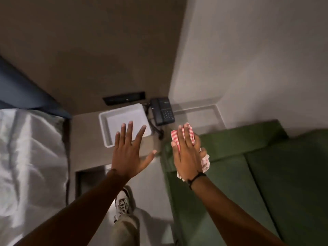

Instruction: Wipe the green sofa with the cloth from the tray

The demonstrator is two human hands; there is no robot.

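A red-and-white checked cloth is bunched under my right hand, which lies flat on it at the left end of the green sofa. Cloth ends stick out past the fingertips and beside the wrist. My left hand hovers with fingers spread, holding nothing, over the near edge of the white tray. The tray sits on a low brown side table and looks bare inside.
A black telephone with a coiled cord stands right of the tray. A bed with white linen fills the left. Between bed and sofa is a narrow strip of floor with my shoe. Walls meet in the corner behind.
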